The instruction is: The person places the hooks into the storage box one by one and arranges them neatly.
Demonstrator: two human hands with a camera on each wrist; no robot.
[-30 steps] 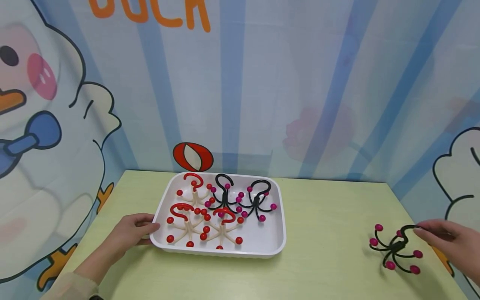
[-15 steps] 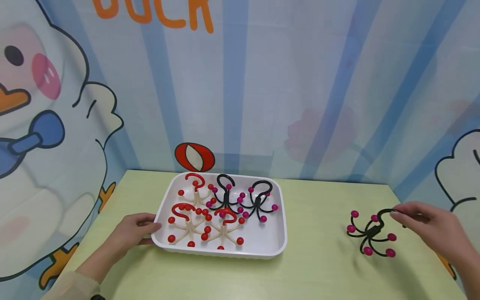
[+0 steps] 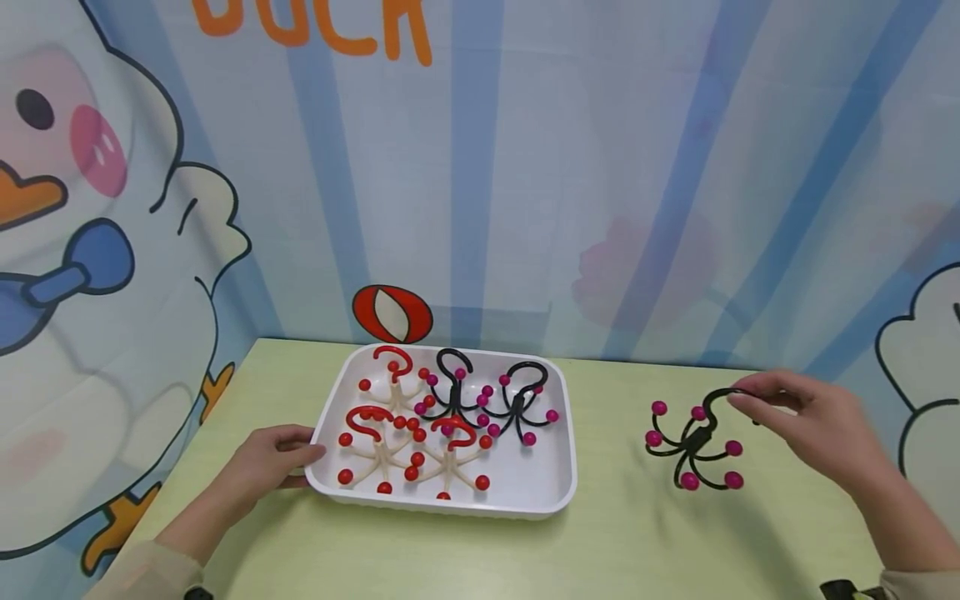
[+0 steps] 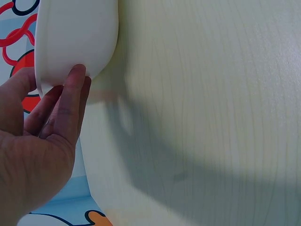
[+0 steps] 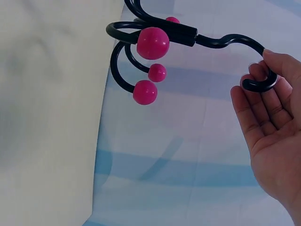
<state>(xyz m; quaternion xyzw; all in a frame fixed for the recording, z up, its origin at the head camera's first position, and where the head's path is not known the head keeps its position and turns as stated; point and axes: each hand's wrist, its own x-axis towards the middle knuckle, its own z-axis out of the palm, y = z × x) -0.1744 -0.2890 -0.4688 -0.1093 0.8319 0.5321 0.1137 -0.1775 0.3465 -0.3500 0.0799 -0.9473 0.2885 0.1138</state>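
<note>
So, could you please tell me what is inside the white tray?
The white tray holds three cream hooks with red balls and two black hooks with magenta balls. They overlap, so some arms are covered, and the near wall hides the floor just behind it.

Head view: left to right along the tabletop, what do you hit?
Left hand → white tray holding red and black hooks → black multi-arm hook with pink ball tips → right hand, pinching that hook's loop.
</note>
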